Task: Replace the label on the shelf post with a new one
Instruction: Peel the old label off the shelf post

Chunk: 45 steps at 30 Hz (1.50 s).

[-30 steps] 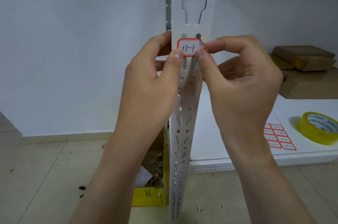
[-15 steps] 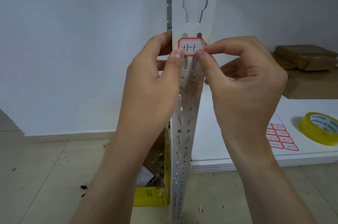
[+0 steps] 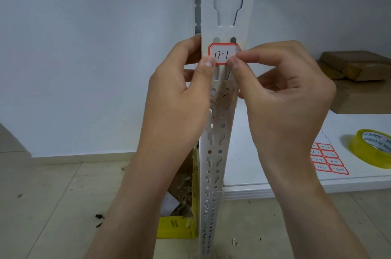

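Note:
A white perforated shelf post (image 3: 224, 9) runs up the middle of the view. A small white label with a red border and handwritten marks (image 3: 223, 53) lies flat against the post's front face. My left hand (image 3: 179, 98) wraps around the post's left edge, its thumb tip on the label's lower left corner. My right hand (image 3: 281, 93) pinches the label's right edge between thumb and forefinger. Glue residue and a paper scrap (image 3: 211, 116) mark the post below the label.
A white shelf board (image 3: 275, 180) extends right of the post, carrying a sheet of red-bordered labels (image 3: 328, 160), a yellow tape roll (image 3: 374, 150) and brown cardboard packages (image 3: 359, 81). A yellow box with debris (image 3: 179, 220) stands on the tiled floor left of the post.
Both hands and the label stay at almost the same spot on the post; the label now shows a little more above my thumbs.

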Each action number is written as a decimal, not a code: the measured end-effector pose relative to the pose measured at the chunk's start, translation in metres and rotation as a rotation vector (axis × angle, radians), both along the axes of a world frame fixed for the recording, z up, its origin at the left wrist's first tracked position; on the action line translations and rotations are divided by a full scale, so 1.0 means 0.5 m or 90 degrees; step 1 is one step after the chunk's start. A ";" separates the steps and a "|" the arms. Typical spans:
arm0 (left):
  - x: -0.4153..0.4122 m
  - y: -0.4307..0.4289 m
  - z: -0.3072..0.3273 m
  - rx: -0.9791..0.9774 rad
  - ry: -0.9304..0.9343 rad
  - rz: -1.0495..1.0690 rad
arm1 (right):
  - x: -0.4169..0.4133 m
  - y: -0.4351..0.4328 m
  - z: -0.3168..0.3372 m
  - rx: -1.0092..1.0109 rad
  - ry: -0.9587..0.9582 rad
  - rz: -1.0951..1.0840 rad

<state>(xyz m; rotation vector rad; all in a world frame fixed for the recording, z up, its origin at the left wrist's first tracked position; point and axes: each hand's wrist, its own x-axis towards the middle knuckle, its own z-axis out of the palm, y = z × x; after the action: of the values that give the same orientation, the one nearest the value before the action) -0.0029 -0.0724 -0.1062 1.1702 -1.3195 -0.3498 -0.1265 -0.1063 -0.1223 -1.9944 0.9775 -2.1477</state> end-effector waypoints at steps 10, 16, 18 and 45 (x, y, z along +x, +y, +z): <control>-0.001 0.001 0.000 0.000 -0.001 0.000 | -0.005 -0.001 0.001 -0.003 -0.010 -0.006; 0.000 0.002 0.000 -0.001 0.002 -0.005 | -0.001 -0.002 -0.004 -0.018 -0.006 -0.008; 0.000 0.001 0.000 0.000 0.000 -0.004 | -0.001 -0.001 -0.006 -0.029 0.010 -0.014; -0.001 0.003 0.002 0.002 0.004 -0.008 | -0.005 -0.004 -0.004 -0.050 -0.006 0.006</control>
<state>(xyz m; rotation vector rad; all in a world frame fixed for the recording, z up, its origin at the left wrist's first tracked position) -0.0034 -0.0707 -0.1053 1.1638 -1.3216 -0.3642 -0.1288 -0.1084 -0.1241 -2.0167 0.8937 -2.2207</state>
